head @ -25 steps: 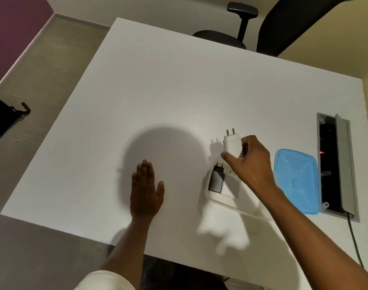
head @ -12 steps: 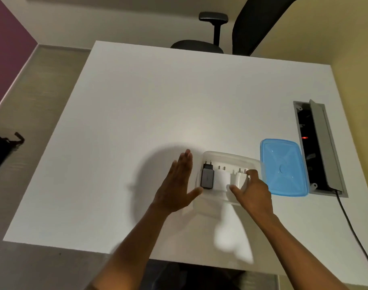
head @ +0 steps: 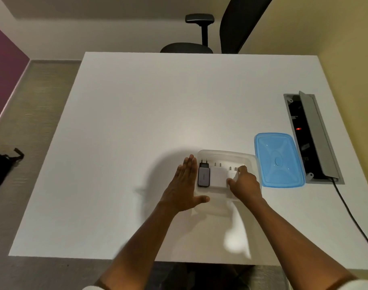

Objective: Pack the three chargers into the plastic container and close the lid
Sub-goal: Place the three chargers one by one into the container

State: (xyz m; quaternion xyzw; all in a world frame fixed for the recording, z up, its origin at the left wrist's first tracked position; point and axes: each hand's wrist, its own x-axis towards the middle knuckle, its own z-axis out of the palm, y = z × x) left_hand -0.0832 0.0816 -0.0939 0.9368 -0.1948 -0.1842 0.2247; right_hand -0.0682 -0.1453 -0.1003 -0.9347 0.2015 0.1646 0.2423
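A clear plastic container sits on the white table near the front edge. Inside it lie a black charger at the left, a white charger in the middle and another white charger at the right, prongs pointing away from me. My right hand reaches into the container, fingers around the right white charger. My left hand rests flat against the container's left wall, fingers straight. The blue lid lies flat on the table just right of the container.
An open grey cable hatch is set into the table right of the lid, with a black cable running toward me. A black office chair stands beyond the far edge. A dark bag lies on the floor at left.
My right hand has carried the white charger down into the container. My left hand moved right from the bare table to the container's left side. The view shifted.
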